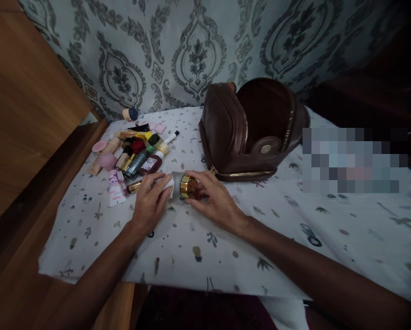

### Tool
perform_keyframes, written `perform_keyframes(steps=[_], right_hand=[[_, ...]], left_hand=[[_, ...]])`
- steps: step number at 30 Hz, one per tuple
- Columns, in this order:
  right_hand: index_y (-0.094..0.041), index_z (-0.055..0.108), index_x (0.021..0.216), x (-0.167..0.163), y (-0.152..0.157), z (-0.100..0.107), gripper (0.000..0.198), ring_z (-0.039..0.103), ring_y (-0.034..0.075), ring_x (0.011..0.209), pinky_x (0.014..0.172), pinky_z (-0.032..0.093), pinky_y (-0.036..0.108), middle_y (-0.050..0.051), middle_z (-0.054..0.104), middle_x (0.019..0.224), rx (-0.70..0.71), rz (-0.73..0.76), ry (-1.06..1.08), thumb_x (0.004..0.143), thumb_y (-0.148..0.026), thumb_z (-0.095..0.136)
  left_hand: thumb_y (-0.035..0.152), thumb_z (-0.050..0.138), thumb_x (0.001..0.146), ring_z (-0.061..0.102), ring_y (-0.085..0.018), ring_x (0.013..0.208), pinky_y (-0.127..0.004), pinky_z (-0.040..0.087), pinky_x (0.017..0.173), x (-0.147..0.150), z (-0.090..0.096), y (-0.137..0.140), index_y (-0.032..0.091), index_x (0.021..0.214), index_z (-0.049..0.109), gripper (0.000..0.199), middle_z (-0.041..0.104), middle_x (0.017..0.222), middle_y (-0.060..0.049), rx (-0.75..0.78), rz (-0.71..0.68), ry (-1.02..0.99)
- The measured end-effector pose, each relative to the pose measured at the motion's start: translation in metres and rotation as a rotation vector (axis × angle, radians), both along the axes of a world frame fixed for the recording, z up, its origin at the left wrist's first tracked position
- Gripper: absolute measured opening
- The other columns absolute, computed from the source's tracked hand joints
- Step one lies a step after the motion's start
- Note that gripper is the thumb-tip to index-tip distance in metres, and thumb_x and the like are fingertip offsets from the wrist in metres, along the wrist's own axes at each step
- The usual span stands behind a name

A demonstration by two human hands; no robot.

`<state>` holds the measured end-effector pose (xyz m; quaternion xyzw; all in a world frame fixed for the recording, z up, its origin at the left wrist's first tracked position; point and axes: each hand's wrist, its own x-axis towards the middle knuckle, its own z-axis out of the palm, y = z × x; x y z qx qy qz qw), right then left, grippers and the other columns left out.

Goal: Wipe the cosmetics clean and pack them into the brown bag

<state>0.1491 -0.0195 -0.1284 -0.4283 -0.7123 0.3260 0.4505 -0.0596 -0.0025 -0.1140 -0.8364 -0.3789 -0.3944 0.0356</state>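
Gold-banded jar point(184, 186), centre of frame
Left fingers point(163, 198) pinch white tissue point(171, 182) against it; right fingers point(206, 180) hold its gold end.

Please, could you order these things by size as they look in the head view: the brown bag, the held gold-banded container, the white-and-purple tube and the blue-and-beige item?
1. Brown bag
2. Gold-banded container and white-and-purple tube: unsure, as the container is partly covered
3. Blue-and-beige item
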Motion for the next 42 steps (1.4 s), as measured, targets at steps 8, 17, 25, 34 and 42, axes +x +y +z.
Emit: perform_keyframes(steps=[8,17,25,34,42], right_hand=[[-0.025,0.055,0.129,-0.001,0.004,-0.006,0.053,0.062,0.024,0.104,0.080,0.060,0.041,0.010,0.058,0.125,0.034,-0.053,0.005,0.079,-0.018,0.071],[-0.020,0.061,0.112,-0.005,0.001,0.003,0.042,0.064,0.017,0.075,0.068,0.055,0.033,0.003,0.068,0.091,-0.105,-0.105,0.084,0.076,-0.037,0.076],[-0.018,0.059,0.104,-0.001,-0.004,0.011,0.034,0.060,0.018,0.076,0.069,0.051,0.034,0.006,0.065,0.091,-0.041,-0.109,-0.078,0.084,-0.045,0.067],[-0.024,0.055,0.129,0.000,-0.002,0.004,0.050,0.061,0.023,0.095,0.084,0.055,0.042,0.007,0.061,0.107,0.111,-0.024,-0.063,0.082,-0.028,0.071],[-0.021,0.052,0.131,-0.003,-0.003,0.003,0.051,0.063,0.017,0.080,0.074,0.059,0.039,0.010,0.058,0.119,0.064,-0.061,-0.054,0.082,-0.022,0.068]], left_hand=[[0.015,0.058,0.094,0.059,-0.022,0.105,-0.040,0.052,0.090,0.014,0.005,-0.011,0.023,0.135,0.052,0.042,0.061,0.113,-0.011,0.109,-0.134,0.078],[0.018,0.054,0.096,0.059,-0.021,0.104,-0.038,0.052,0.089,0.001,0.002,0.000,0.023,0.128,0.061,0.033,0.061,0.113,-0.010,0.016,-0.028,-0.031],[0.015,0.056,0.095,0.060,-0.020,0.101,-0.037,0.052,0.087,0.009,0.008,-0.009,0.022,0.130,0.058,0.036,0.061,0.111,-0.010,0.025,-0.116,-0.019],[0.013,0.057,0.094,0.058,-0.021,0.103,-0.037,0.051,0.088,0.011,0.010,-0.010,0.017,0.127,0.059,0.033,0.060,0.111,-0.011,0.040,-0.122,0.023],[0.021,0.051,0.098,0.061,-0.020,0.100,-0.037,0.052,0.088,0.001,0.006,-0.002,0.017,0.121,0.064,0.026,0.062,0.108,-0.010,-0.083,0.007,-0.029]])
